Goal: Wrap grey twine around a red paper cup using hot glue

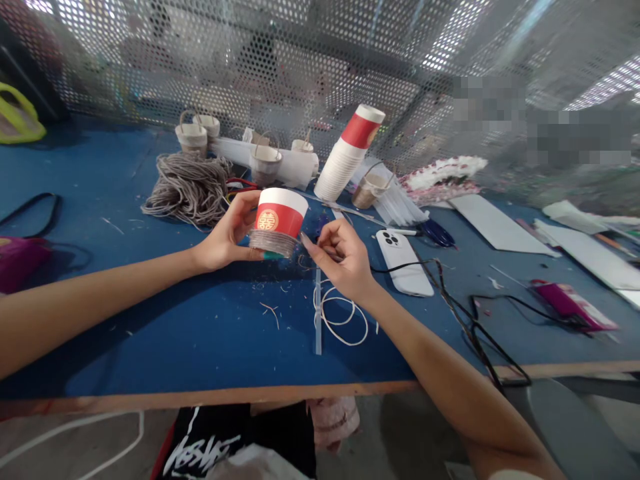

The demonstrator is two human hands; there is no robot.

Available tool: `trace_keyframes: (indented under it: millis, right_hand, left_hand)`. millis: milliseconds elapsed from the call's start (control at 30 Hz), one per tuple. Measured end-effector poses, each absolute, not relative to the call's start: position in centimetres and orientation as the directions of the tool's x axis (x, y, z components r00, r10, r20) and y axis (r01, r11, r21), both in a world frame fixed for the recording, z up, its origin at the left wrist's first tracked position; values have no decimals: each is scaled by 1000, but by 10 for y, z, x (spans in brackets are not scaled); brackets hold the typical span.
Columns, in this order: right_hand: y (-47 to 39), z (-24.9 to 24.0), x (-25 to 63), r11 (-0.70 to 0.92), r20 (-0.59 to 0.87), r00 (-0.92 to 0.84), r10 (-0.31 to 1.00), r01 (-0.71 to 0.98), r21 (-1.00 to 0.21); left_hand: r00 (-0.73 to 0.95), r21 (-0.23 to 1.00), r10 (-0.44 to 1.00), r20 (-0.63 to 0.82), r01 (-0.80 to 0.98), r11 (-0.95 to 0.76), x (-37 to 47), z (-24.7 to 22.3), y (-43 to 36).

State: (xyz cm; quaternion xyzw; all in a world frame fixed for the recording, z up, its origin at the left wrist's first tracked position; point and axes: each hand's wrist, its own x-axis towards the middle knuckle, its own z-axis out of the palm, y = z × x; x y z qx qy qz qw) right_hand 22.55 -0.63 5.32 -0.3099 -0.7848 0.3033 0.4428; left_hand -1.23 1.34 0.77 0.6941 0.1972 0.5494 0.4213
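Observation:
My left hand (227,233) grips a red and white paper cup (283,207) with a gold emblem, tilted above the table. Rows of grey-brown twine (273,243) wrap the cup's narrow lower end. At the cup's right side, my right hand (345,257) is closed in a pinch on what looks like the loose end of this twine; its fingertips partly hide the strand. Below my right hand lie a clear glue stick (319,320) and loops of thin white cord (350,333). Behind my left hand rests a heap of grey-brown twine (187,190).
A leaning stack of paper cups (343,167) stands at the back, among small twine-handled baskets (266,163). To the right are a white phone (404,263), black cables (450,300), white boards (503,223) and a purple device (573,305). A perforated metal screen (300,73) borders the blue table (165,340).

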Motion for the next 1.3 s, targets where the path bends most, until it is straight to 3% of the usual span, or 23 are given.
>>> trace_keyframes:
  millis: [567,767,867,1000,1100,1200,1300]
  right_hand:
    - [-6,44,223,610,466,-454,759,245,-754]
    - [-7,41,223,551,381,-472,795,299,-779]
    - [-3,42,229,590,439,-436,785,316,-743]
    - [3,43,237,718,596,-401,695,364,-593]
    - [6,42,240,787,660,-430,616,312,-532]
    - [7,42,238,772,688,-368,626,163,-615]
    - [7,44,237,723,691,-262,674,41,-689]
  left_hand:
    - [320,809,743,588,-222,-545,-11,12,10]
    - [315,788,723,615,-211,-579,-12,7,13]
    - [261,735,688,677,-199,-648,-14,2,17]
    - [177,708,685,707,-176,-684,-15,-2,20]
    - [132,741,733,667,-226,-633,-14,0,18]
    - [40,765,814,580,-369,-527,-12,5,17]
    - [-40,779,916,399,-513,-362,-13,10,20]
